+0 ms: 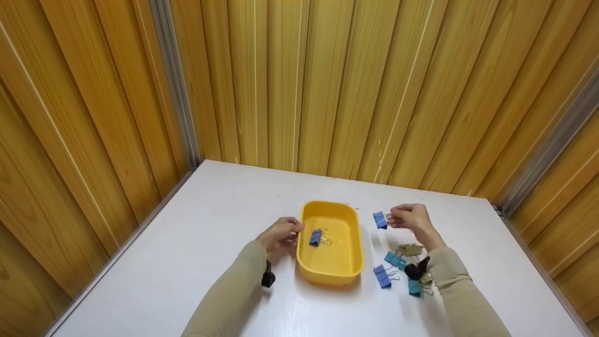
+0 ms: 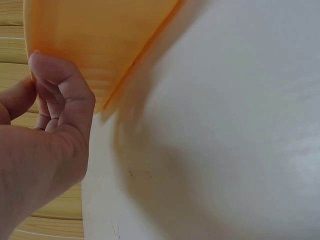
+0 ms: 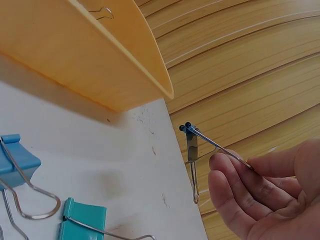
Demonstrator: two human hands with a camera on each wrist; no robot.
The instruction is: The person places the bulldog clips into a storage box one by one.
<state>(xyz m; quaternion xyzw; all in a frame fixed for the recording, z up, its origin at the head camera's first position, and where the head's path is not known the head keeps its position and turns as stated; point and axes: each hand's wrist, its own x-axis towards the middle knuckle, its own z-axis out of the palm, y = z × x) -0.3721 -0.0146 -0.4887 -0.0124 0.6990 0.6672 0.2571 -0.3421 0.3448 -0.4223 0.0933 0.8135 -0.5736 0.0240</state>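
Note:
A yellow tray (image 1: 327,279) stands on the white table, one blue binder clip (image 1: 315,237) lying in it. The left hand (image 1: 280,232) pinches the tray's left rim between thumb and fingers, also seen in the left wrist view as a hand (image 2: 55,110) at the orange-looking wall (image 2: 100,45). To the right of the tray, the right hand (image 1: 412,219) holds a second blue clip (image 1: 380,220) by a wire handle, above the table. In the right wrist view that clip (image 3: 192,142) hangs from the thumb and fingers of the hand (image 3: 265,195).
On the table (image 1: 224,201) right of the tray, below the right hand, lie another blue clip (image 1: 383,276), teal clips (image 1: 395,260) and olive clips (image 1: 410,249), partly hidden by the right wrist. Wood-patterned walls (image 1: 323,84) enclose the table behind and at both sides.

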